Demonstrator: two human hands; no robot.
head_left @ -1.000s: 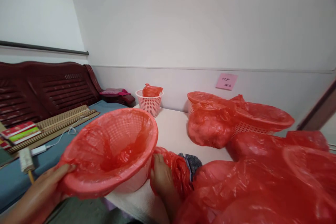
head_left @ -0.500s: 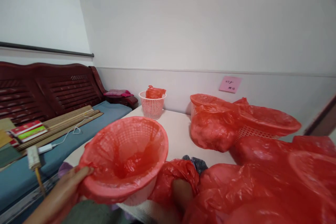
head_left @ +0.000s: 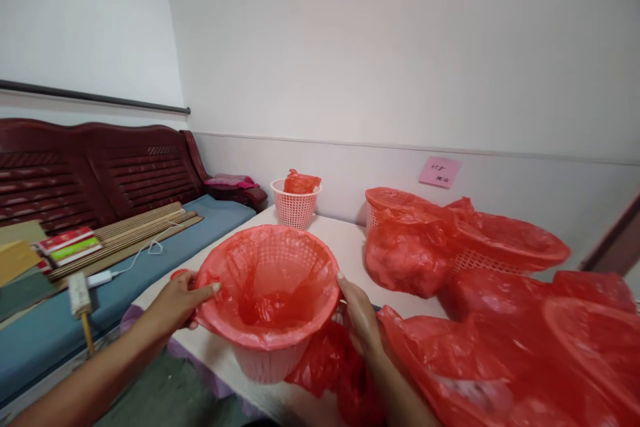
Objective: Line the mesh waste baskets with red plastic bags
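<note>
A white mesh plastic basket (head_left: 267,361), lined with a red plastic bag (head_left: 273,290) folded over its rim, is in front of me at the table's near edge. My left hand (head_left: 186,300) grips the bag-covered rim on the left, thumb on top and fingers below. At the opposite side my right hand (head_left: 359,312) is closed on the rim, its thumb at the edge and its other fingers partly hidden. Beneath my right wrist lies a crumpled red plastic bag (head_left: 325,360).
Behind stands a smaller white basket (head_left: 296,210) holding a red bundle. To the right are several red-bagged baskets (head_left: 510,240) and a full red bag (head_left: 407,257). A wooden sofa (head_left: 100,173) with a power strip (head_left: 79,293) is at left. A pink note (head_left: 440,172) hangs on the wall.
My right hand has come out of the crumpled red bag and taken the basket's right rim. The lined basket has shifted slightly right and sits more level.
</note>
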